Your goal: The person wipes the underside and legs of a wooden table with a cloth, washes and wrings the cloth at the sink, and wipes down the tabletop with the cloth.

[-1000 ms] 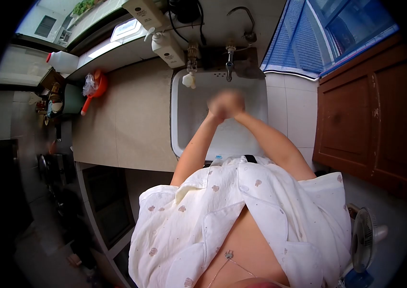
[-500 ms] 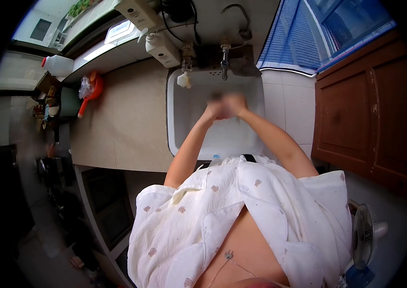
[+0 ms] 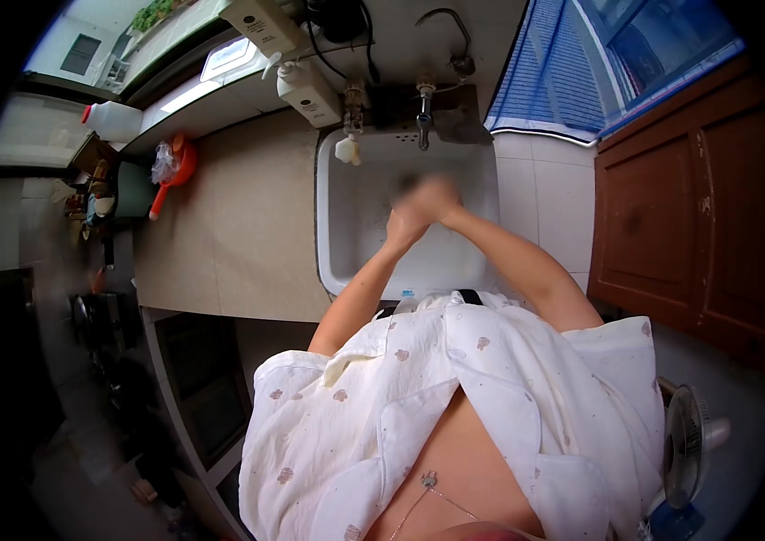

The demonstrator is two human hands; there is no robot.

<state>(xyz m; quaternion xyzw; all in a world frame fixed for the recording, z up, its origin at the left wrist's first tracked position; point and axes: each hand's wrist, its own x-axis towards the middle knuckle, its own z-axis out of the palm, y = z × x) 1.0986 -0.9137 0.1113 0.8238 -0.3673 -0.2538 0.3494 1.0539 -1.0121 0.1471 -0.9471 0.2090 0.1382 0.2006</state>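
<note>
Over the white sink (image 3: 333, 239), my left hand (image 3: 410, 219) and my right hand (image 3: 438, 197) are together and touching, just below the metal tap (image 3: 425, 117). Both hands are blurred, so their fingers cannot be made out. A dark blurred patch shows behind them, at the drain's place. Whether either hand holds anything is hidden. A second tap (image 3: 354, 113) with a pale fitting (image 3: 347, 150) on its end stands left of the first.
Two pump bottles, one of them white (image 3: 308, 95), stand behind the beige counter (image 3: 229, 216). An orange dipper (image 3: 182, 164) lies at the left. On the right are a brown cabinet (image 3: 653, 225), a blue curtain (image 3: 545, 81) and a fan (image 3: 687, 442).
The hands have shifted a little against each other while staying together over the sink. The camera view has moved slightly.
</note>
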